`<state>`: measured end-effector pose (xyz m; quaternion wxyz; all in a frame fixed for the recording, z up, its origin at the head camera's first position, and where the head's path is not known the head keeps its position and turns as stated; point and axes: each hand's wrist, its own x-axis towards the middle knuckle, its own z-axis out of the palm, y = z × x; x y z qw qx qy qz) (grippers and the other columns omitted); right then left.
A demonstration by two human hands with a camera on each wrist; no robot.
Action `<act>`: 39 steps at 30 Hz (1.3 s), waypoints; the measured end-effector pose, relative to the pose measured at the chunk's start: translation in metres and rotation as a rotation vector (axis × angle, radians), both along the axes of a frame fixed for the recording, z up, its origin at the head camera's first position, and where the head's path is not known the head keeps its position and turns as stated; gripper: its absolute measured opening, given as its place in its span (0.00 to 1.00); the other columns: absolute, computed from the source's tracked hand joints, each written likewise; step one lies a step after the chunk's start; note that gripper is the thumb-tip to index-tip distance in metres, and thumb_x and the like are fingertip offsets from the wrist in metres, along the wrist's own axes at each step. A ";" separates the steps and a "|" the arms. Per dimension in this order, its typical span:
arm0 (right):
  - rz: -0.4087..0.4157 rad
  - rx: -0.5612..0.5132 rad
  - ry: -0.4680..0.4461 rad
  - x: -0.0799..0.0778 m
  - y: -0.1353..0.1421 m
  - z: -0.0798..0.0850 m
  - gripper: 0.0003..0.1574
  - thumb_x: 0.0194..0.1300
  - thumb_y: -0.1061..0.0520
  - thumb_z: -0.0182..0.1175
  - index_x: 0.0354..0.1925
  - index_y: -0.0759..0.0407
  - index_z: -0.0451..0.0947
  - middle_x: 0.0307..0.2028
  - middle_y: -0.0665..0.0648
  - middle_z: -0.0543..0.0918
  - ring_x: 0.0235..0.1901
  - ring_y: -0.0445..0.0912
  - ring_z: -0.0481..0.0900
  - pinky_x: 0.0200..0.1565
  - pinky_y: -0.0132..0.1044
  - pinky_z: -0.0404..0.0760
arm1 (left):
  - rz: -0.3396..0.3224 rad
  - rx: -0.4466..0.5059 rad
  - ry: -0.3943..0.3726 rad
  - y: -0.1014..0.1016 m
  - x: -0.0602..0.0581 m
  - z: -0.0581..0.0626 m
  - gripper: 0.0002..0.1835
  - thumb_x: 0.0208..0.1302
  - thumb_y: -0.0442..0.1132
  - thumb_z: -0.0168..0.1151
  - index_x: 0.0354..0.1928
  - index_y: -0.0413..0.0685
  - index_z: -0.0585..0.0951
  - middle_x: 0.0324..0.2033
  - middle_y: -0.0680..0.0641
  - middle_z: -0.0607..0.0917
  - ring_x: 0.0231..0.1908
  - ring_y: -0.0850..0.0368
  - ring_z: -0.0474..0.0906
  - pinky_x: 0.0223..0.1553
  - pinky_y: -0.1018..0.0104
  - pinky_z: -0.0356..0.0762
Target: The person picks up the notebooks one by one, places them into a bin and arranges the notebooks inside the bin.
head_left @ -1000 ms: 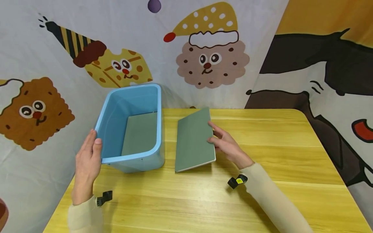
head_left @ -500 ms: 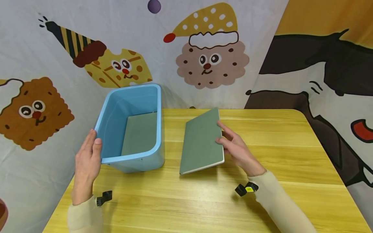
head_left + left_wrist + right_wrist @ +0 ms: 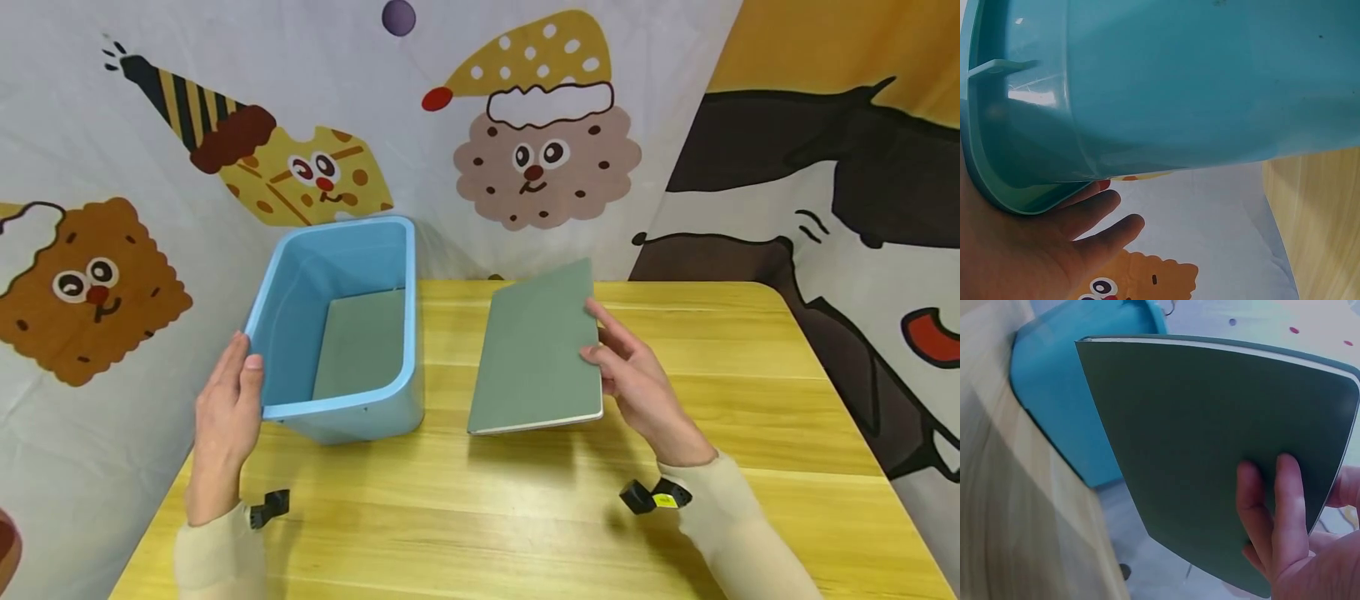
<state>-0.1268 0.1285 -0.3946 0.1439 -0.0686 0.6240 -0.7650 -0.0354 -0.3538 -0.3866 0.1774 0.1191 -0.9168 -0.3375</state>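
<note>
My right hand (image 3: 637, 383) pinches a thin green notebook (image 3: 536, 350) by its right edge, thumb on the front cover and fingers behind. The notebook is tilted above the table, to the right of a blue plastic bin (image 3: 345, 421). In the right wrist view, two fingertips press flat on the back cover (image 3: 1179, 437). A second green notebook (image 3: 360, 346) lies flat on the bin's floor. At the bin's near left corner, my left hand (image 3: 228, 412) rests against the rim. The left wrist view shows its fingers (image 3: 1110, 240) fairly straight beside the bin wall (image 3: 1179, 81).
A yellow wood-grain table (image 3: 712, 400) bears the bin, and its right edge slants away. Behind it hangs a white cloth (image 3: 420, 150) printed with cartoon figures. A black camera (image 3: 273, 507) sits at the left wrist, another black camera (image 3: 641, 497) at the right.
My right hand has carried the notebook to the right, away from the bin, and slightly raised it. The left hand and the bin have stayed in place.
</note>
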 end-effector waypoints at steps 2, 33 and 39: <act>-0.010 -0.011 0.017 0.002 0.002 0.004 0.44 0.76 0.66 0.53 0.83 0.43 0.54 0.77 0.65 0.58 0.30 0.36 0.76 0.31 0.27 0.81 | 0.001 -0.003 -0.001 0.000 0.000 0.000 0.36 0.84 0.58 0.34 0.81 0.40 0.57 0.80 0.38 0.56 0.78 0.32 0.49 0.76 0.34 0.43; -0.078 -0.235 0.123 0.026 -0.034 0.071 0.38 0.75 0.70 0.51 0.79 0.53 0.64 0.79 0.51 0.55 0.79 0.46 0.48 0.75 0.33 0.52 | 0.014 -0.013 -0.025 0.001 0.000 0.002 0.38 0.83 0.61 0.34 0.82 0.42 0.55 0.80 0.37 0.54 0.78 0.32 0.48 0.75 0.32 0.42; -0.066 -0.284 0.142 0.021 -0.054 0.077 0.39 0.73 0.71 0.52 0.79 0.58 0.62 0.79 0.47 0.58 0.81 0.42 0.43 0.78 0.36 0.43 | 0.010 -0.005 -0.022 0.001 0.001 0.002 0.38 0.84 0.60 0.34 0.81 0.41 0.55 0.80 0.38 0.54 0.78 0.32 0.48 0.75 0.33 0.42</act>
